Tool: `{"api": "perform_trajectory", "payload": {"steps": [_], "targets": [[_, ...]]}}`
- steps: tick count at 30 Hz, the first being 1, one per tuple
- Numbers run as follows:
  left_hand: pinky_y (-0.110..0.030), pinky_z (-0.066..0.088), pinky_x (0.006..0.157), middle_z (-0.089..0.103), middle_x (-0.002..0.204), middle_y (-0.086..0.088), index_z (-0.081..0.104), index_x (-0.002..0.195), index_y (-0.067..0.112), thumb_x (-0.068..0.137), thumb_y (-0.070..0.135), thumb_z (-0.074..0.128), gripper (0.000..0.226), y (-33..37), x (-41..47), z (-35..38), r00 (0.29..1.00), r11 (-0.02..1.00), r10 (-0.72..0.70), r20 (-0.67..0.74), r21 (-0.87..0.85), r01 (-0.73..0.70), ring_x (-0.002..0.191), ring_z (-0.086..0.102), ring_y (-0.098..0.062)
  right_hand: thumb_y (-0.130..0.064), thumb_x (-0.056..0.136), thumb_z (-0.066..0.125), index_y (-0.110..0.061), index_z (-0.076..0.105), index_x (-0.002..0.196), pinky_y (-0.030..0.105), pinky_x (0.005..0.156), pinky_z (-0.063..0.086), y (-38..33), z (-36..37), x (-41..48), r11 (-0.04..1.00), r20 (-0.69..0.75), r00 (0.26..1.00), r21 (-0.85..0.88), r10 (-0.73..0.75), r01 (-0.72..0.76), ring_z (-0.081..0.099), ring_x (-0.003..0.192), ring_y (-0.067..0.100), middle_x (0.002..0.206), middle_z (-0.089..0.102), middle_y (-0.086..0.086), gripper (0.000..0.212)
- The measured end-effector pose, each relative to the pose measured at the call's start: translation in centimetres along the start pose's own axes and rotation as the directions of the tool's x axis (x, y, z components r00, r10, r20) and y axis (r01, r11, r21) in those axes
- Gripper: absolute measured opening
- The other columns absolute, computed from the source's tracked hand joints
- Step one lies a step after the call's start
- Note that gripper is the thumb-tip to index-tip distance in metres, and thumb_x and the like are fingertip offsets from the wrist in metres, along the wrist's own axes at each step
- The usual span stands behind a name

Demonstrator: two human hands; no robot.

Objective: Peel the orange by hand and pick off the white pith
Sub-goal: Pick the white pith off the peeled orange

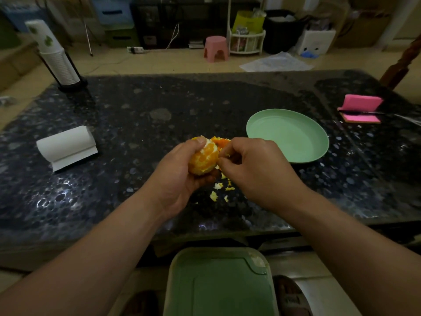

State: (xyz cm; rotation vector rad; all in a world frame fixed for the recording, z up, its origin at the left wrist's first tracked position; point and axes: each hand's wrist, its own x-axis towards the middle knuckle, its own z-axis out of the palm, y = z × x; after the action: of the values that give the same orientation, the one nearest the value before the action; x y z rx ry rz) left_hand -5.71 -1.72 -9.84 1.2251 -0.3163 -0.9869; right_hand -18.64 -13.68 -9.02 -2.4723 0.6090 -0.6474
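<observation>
As I look down past my forearms, a green plastic lid (218,286) sits lowest in view, below the near edge of a dark speckled stone table (136,124). Over the table, my left hand (182,169) cups a mostly peeled orange (204,159) from below, fingers curled round it and thumb pressed on its top. My right hand (255,169) is curled tight beside it, thumb and forefinger pinching at the fruit's right side; whether a strand of pith is caught between them I cannot tell. Small scraps of white pith (218,190) lie on the table just under my hands, and pieces of orange peel (219,141) lie just behind the fruit. Farther right is a pale green plate (287,137), and farther left a roll of white paper (66,144). Near the far right edge rest pink blocks (362,108), at the far left corner a stack of white cups (54,58) in a stand. Beyond the table, a pink stool (216,49) stands on the floor.
</observation>
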Motion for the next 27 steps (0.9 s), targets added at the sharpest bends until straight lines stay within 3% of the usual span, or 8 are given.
{"api": "perform_trajectory", "payload": {"steps": [11,14,15,18,22,27], "targets": [[-0.029,0.057,0.065,0.072,0.105,-0.014,0.063,0.123,0.012,0.102,0.036,0.055,0.033,0.6,-0.4,-0.2,0.991,0.990,-0.082,0.103,-0.107,0.093,0.076,0.068,-0.022,-0.029,0.092,0.071,-0.027,0.067,0.083,0.038,0.061,0.055,0.1,-0.2,0.1,0.999,-0.025,0.999,0.047,0.020,-0.019,0.062,0.065,0.008,0.067,0.064,-0.011,0.010],[-0.029,0.057,0.062,0.069,0.112,-0.020,0.060,0.130,0.009,0.099,0.039,0.056,0.043,0.8,-0.3,-0.4,0.984,0.981,-0.110,0.141,-0.143,0.131,0.076,0.066,-0.026,-0.024,0.097,0.069,-0.029,0.069,0.088,0.022,0.055,0.048,0.3,-0.7,0.1,0.996,-0.024,0.999,0.082,0.048,-0.046,0.061,0.063,0.006,0.066,0.063,-0.013,0.010],[-0.029,0.058,0.061,0.068,0.114,-0.021,0.059,0.130,0.009,0.099,0.039,0.055,0.043,0.9,-0.3,-0.4,0.983,0.980,-0.109,0.147,-0.150,0.131,0.076,0.065,-0.027,-0.022,0.098,0.068,-0.029,0.071,0.092,0.017,0.054,0.044,0.2,-0.8,0.1,0.993,-0.019,0.998,0.103,0.053,-0.051,0.061,0.062,0.004,0.066,0.062,-0.014,0.010],[-0.027,0.057,0.059,0.068,0.109,-0.020,0.062,0.125,0.007,0.102,0.038,0.052,0.039,1.1,-0.3,-0.5,0.983,0.982,-0.093,0.159,-0.149,0.117,0.075,0.064,-0.025,-0.022,0.098,0.069,-0.027,0.074,0.100,0.016,0.059,0.047,-0.3,-1.2,0.0,0.990,-0.003,0.999,0.138,0.038,-0.038,0.063,0.068,0.002,0.071,0.065,-0.015,0.007],[-0.028,0.057,0.063,0.069,0.103,-0.016,0.065,0.121,0.007,0.103,0.036,0.052,0.037,1.1,-0.5,-0.5,0.985,0.991,-0.064,0.161,-0.109,0.082,0.077,0.065,-0.024,-0.034,0.097,0.072,-0.029,0.075,0.099,0.016,0.064,0.051,-0.8,-1.2,-0.1,0.990,0.004,1.000,0.138,0.027,-0.027,0.066,0.076,0.002,0.077,0.069,-0.017,0.006],[-0.031,0.058,0.066,0.071,0.102,-0.014,0.067,0.115,0.011,0.103,0.034,0.053,0.030,0.8,-0.5,-0.4,0.994,0.998,-0.019,0.110,-0.049,0.025,0.079,0.066,-0.024,-0.035,0.098,0.073,-0.028,0.076,0.096,0.015,0.064,0.050,-0.8,-1.1,-0.1,0.993,-0.001,0.999,0.108,0.037,-0.037,0.066,0.074,0.001,0.075,0.070,-0.016,0.008]]}}
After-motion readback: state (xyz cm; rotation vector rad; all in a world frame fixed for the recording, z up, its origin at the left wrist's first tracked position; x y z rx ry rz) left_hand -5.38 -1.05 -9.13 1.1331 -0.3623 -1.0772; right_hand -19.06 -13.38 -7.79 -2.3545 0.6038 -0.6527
